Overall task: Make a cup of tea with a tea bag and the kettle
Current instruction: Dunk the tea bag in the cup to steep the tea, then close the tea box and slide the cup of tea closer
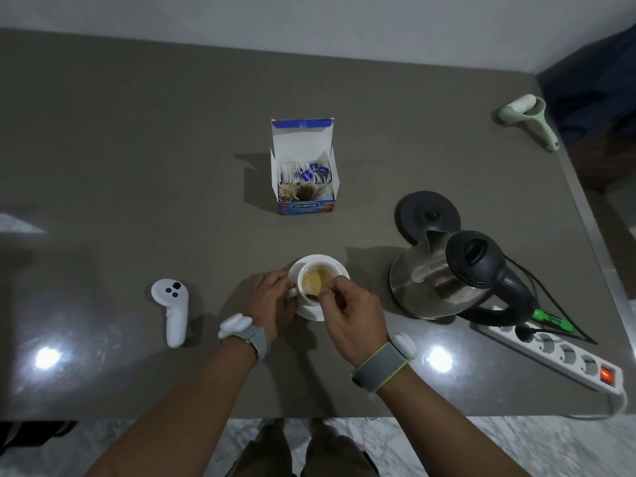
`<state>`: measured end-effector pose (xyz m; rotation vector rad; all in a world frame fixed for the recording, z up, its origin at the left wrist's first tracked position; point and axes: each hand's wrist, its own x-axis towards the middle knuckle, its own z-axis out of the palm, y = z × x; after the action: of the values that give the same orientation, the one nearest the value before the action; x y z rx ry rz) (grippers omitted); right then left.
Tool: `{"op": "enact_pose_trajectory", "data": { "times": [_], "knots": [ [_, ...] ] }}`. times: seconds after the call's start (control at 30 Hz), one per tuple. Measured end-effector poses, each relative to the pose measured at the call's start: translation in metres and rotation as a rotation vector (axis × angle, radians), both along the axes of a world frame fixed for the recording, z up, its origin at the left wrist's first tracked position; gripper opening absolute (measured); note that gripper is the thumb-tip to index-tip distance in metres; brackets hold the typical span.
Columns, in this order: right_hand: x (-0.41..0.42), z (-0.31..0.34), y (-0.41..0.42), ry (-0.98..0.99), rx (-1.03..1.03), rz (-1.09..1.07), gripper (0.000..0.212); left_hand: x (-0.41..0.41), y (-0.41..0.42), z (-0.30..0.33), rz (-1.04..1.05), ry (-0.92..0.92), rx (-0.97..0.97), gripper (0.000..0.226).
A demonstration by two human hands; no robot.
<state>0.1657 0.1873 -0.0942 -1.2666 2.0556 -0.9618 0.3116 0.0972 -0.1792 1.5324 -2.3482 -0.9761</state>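
A white cup (309, 270) with pale brown tea stands on a white saucer (339, 266) near the front of the grey table. My left hand (272, 301) grips the cup's handle on its left side. Over the cup's near rim, my right hand (351, 311) pinches the tea bag's string, and the dark tea bag (312, 297) hangs at the cup's inner edge. The glass and steel kettle (447, 280) with a black lid and handle sits to the right, off its round black base (426, 215). An open tea bag box (304, 173) stands behind the cup.
A white controller (172, 309) lies left of my hands. A white power strip (564, 356) with a lit red switch and cables runs along the right front edge. A pale green lint roller (526, 118) lies at the far right. The table's front edge is close to my body.
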Motion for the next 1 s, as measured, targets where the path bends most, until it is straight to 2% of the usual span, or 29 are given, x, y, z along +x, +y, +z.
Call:
{"op": "enact_pose_trajectory", "data": {
  "times": [0.43,0.63,0.73,0.8,1.0],
  "knots": [
    [-0.005,0.001,-0.005,-0.012,0.012,-0.02,0.017,0.0,-0.001,0.008,-0.018,-0.018,-0.001,0.023],
    [-0.012,0.014,-0.023,-0.096,-0.03,-0.05,0.018,0.014,-0.001,0.013,-0.026,0.122,0.028,0.028],
    [-0.018,0.031,-0.039,-0.134,-0.054,-0.019,0.022,0.023,-0.003,0.012,-0.024,0.19,0.145,0.041],
    [-0.024,0.044,-0.053,-0.171,-0.077,0.003,0.022,0.027,-0.007,0.013,-0.008,0.18,0.164,0.046],
    [-0.042,0.07,-0.105,-0.157,-0.15,-0.008,0.018,0.029,-0.031,0.004,0.175,0.169,0.059,0.045]
  ]
}}
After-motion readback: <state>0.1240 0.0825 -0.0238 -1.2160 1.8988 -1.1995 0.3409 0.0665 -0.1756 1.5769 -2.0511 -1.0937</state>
